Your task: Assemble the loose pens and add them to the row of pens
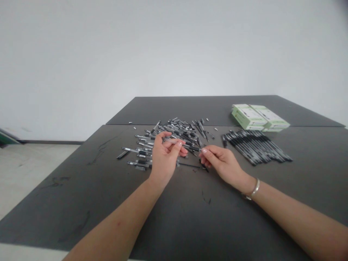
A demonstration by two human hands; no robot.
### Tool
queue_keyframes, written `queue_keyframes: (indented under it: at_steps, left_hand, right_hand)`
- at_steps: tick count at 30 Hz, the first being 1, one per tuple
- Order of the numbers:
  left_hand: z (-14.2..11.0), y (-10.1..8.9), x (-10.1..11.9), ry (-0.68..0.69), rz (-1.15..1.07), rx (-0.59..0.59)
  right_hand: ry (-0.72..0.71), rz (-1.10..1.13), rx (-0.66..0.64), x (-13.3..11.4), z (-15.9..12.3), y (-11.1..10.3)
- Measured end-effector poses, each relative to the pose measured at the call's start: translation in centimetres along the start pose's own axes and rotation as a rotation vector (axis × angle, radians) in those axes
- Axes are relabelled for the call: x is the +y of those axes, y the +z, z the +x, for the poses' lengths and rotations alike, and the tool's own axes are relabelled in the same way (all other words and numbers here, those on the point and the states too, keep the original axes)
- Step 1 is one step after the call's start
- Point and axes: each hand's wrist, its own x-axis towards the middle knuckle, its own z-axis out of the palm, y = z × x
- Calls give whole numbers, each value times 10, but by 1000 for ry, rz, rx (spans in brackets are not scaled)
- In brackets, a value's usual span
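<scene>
My left hand [166, 156] is closed around a clear-barrelled pen [193, 148], which points right with its black grip beyond my fingers. At the front end of that pen, the thumb and forefinger of my right hand [219, 161] pinch the small tip, mostly hidden by the fingers. Below my right fingers a dark slim piece shows; I cannot tell whether it is held. Behind and left of my hands spreads a loose pile of pens and pen parts [176, 128]. A thin dark refill [190, 165] lies on the table just under my hands.
To the right, a neat row of capped pens [257, 145] lies side by side. Green and white boxes [250, 117] stand behind it. Several small silver tips [216, 129] are scattered at the back of the dark table [174, 217]. A pale wall rises behind.
</scene>
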Motion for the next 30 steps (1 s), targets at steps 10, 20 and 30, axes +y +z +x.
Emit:
queue_keyframes:
  at_steps: [10,20,30]
  left_hand:
    - [0,1,2,-9,-10,11]
    - [0,0,0,-33,-17,-15]
    - [-2,2,3,-40,6,-18]
  right_hand:
    - [-52,-16,13,-2,-1,0]
    - [11,32,-78,-4,0,0]
    - [-7,-24,-45,-1,-1,0]
